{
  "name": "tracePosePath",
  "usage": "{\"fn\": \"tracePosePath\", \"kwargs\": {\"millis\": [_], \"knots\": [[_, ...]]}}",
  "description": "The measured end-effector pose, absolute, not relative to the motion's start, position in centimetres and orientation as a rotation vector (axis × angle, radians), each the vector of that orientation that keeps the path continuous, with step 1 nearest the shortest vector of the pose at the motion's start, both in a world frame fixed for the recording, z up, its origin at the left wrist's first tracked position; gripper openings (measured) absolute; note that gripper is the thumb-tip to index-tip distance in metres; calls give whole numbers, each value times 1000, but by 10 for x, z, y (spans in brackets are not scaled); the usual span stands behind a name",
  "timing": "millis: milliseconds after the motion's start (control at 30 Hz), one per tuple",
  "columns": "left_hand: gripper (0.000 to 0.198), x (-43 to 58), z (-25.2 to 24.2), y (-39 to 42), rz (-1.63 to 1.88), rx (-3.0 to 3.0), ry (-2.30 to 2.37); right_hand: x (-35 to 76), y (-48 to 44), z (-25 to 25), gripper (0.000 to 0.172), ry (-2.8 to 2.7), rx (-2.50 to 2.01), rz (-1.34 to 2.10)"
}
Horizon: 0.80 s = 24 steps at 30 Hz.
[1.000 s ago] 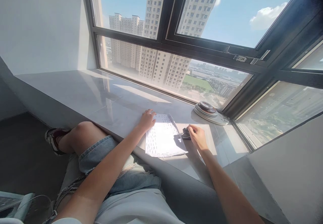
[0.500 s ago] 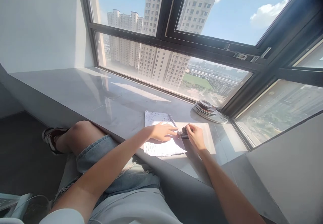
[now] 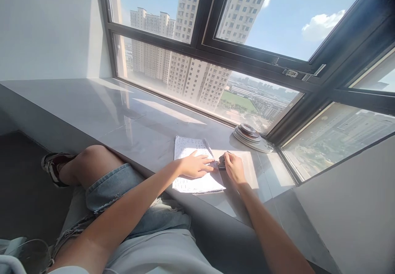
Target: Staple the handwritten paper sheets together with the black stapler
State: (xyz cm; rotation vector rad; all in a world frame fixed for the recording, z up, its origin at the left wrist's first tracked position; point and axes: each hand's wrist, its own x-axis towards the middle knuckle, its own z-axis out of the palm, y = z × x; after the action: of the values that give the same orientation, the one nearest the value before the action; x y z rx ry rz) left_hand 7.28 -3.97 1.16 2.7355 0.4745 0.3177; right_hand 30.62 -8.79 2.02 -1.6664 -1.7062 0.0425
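Note:
A printed sheet of paper (image 3: 191,167) lies on the grey stone windowsill (image 3: 123,117), partly in sunlight. My left hand (image 3: 196,165) rests flat on the sheet, fingers stretched toward its right edge. My right hand (image 3: 233,167) sits just right of the sheet, fingers curled round a small dark object (image 3: 221,163) that I cannot make out. The fingertips of both hands nearly meet at that object. A thin pen-like stick (image 3: 209,147) lies on the upper right of the sheet.
A stack of round plates or discs (image 3: 251,136) stands in the sill's far right corner by the black window frame (image 3: 216,56). My bent knee in denim shorts (image 3: 101,163) presses against the sill's front edge. A glass (image 3: 29,255) shows at the bottom left.
My left hand slid from the sheet's upper left corner across to its right edge, meeting my right hand at the small dark object. The view shifted slightly.

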Motion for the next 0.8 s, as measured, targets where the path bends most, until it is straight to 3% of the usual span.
{"fn": "tracePosePath", "kwargs": {"millis": [267, 800], "knots": [[42, 72, 10, -40, 323, 2704, 493, 302, -91, 22, 60, -1822, -1652, 0], [41, 69, 11, -40, 344, 2753, 459, 300, -89, 18, 45, -1912, -1735, -193]]}}
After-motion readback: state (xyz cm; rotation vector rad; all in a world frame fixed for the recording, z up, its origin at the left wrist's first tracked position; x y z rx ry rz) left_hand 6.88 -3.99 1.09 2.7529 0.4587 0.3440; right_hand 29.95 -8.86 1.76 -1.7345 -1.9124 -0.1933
